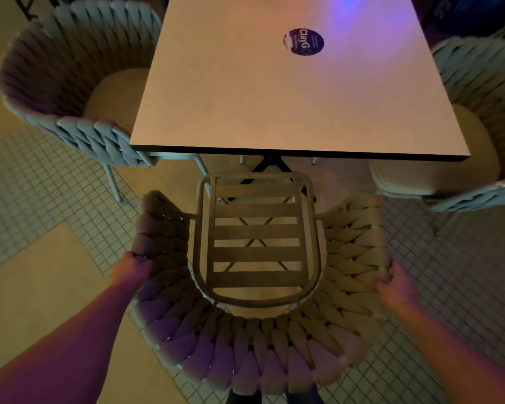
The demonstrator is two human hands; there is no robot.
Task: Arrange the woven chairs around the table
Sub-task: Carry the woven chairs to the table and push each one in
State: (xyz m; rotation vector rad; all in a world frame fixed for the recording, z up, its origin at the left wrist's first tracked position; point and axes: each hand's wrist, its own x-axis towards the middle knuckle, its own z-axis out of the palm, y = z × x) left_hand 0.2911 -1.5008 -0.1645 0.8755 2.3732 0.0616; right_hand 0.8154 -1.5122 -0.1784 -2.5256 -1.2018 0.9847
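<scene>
I saw a tiled floor (41,182) and one table (274,106) at twelve o'clock. Three woven chairs: nearest chair (254,339) gripped by left hand (130,271) and right hand (395,287), left chair (64,83) at ten, right chair (478,97) at two.

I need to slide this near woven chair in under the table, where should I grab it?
Grip the near chair by its woven rim from behind, one hand on each side of the curve, where the left hand and right hand sit. The open front faces the table.

The grey woven chair (484,91) at three o'clock is cut by the right edge; the square pale table (274,106) hides both side chairs' cushions partly.
</scene>
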